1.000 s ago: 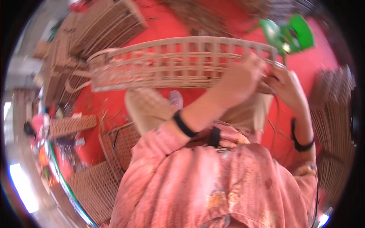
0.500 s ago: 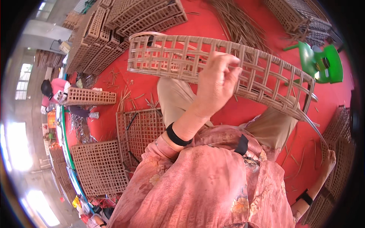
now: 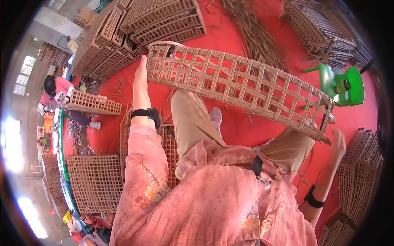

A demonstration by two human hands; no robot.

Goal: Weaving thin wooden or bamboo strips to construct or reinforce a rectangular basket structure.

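A long woven wicker basket (image 3: 230, 78) with an open lattice side lies tilted across my knees. My left hand (image 3: 141, 80) is at its left end, fingers stretched upward along the outside, apparently touching it; the fingers' far side is hidden. Just off the basket's right end is my right hand (image 3: 337, 145), smeared by motion, so its fingers are hard to read. Near that hand, a dark strut stands at the basket's corner, with a rounded end of wicker below it.
Stacked wicker baskets (image 3: 164, 20) rise at the far left, others (image 3: 320, 30) at the far right. Loose strips (image 3: 258, 37) lie on the red floor (image 3: 221, 30). A green chair (image 3: 349, 86) stands right. Lattice panels (image 3: 96, 180) lean at left; a co-worker in pink (image 3: 61, 92) handles another basket.
My left hand has gone from the middle of the basket to its left end. My right hand, earlier out at the lower right pulling a strip, has come up beside the basket's right end.
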